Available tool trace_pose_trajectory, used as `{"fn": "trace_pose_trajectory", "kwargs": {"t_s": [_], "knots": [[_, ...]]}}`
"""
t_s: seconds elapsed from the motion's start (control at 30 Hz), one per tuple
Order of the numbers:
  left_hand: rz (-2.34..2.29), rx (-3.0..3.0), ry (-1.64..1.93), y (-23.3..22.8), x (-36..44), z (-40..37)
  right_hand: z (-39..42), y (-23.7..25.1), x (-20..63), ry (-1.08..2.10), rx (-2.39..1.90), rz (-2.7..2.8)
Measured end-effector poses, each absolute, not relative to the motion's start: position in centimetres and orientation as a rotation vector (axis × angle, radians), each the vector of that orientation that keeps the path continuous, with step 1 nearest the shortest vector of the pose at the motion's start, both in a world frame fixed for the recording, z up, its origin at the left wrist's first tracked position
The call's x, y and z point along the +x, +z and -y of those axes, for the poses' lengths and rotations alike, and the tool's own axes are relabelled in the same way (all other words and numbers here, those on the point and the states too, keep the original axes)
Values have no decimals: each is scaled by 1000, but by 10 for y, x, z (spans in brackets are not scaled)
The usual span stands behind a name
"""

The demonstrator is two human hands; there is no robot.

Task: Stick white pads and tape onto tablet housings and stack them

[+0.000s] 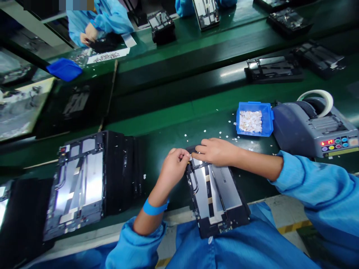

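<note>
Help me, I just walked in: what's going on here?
A person is working bare-handed on an open device that juts past the near edge of the bench. The left hand has its fingers pinched at the far left corner; the right hand lies across the far end. Whether either holds something can't be made out. A stack of similar devices stands left; a blue tray of white bits sits right, beside a tape dispenser.

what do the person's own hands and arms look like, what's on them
Both the left hand and the right hand are bare, without gloves. A flat, bright blue band circles the left wrist; none shows on the right. The left sleeve and right sleeve are loose, wrinkled blue cloth, ending on the forearms, with no visible markings.
</note>
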State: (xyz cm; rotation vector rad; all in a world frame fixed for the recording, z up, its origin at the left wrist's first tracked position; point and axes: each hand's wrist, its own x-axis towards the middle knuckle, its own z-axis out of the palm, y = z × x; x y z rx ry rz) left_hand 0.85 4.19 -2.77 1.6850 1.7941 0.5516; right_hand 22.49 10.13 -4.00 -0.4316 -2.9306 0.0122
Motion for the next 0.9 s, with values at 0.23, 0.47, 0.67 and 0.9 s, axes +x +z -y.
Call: {"fn": "trace_pose_trajectory", "kwargs": {"t_s": [0.23,0.47,0.67,0.9], "knots": [[-1851,1712,557,-31,11,-38,-101,-40,225,16,-426,2929],[-1882,1772,583,-38,14,-34,-101,-41,225,31,-434,2930],[-1945,1614,697,-45,13,-30,-101,-42,226,25,-440,2912],[-1890,1661,672,-49,10,-24,-99,-30,221,100,-505,2999]]}}
